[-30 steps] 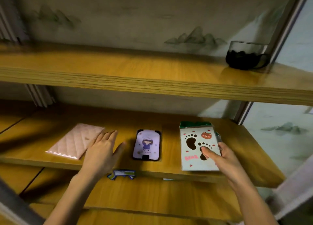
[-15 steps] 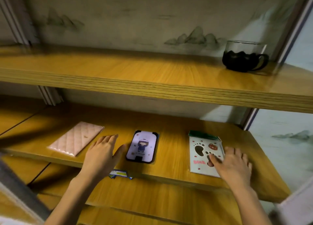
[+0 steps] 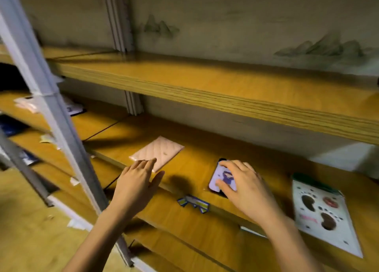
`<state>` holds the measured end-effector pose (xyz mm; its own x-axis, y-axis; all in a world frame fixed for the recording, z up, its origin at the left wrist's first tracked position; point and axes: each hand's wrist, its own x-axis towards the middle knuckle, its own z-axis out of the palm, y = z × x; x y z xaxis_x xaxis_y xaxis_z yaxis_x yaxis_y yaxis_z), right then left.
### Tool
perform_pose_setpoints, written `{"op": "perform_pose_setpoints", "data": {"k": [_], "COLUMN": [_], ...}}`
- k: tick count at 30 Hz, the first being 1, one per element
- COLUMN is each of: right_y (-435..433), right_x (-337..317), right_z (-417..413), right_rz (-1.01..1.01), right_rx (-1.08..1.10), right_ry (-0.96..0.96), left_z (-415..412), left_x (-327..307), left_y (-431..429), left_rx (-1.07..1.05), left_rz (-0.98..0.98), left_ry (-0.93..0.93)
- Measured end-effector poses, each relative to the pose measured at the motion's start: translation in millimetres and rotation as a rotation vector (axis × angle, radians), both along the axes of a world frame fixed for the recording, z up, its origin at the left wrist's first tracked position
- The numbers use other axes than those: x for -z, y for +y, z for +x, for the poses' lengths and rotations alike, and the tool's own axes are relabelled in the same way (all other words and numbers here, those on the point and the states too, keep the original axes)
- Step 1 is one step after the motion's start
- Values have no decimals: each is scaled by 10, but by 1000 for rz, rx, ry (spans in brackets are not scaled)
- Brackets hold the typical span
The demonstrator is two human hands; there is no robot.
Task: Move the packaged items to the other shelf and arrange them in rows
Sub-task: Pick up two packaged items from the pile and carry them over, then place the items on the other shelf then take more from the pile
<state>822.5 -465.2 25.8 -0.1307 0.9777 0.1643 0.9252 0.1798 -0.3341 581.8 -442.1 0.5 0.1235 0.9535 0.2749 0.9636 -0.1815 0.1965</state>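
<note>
Wooden shelves (image 3: 225, 95), mountain-painted wall (image 3: 246, 21)

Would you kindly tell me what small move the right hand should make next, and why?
Probably slide the purple cartoon packet slightly to line it up. The right hand lies spread on it, and it sits between the pink quilted packet and the paw-print packet on the same shelf, so squaring the middle one would tidy the row.
</note>
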Motion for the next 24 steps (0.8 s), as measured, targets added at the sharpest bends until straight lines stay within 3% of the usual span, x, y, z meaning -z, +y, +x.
{"op": "perform_pose_setpoints", "data": {"k": [9,24], "right_y": [299,615], "right_x": [-16,64], "right_z": [-1224,-3909], "right_rz": [26,11], "right_rx": [-269,-396], "right_ry": [-28,110], "left_z": [-1100,-3534], "left_x": [-28,-35], "left_y": [-169,-103], "left_rx": [-191,-279], "left_rz": [18,-52], "left_ry": [-9,66]}}
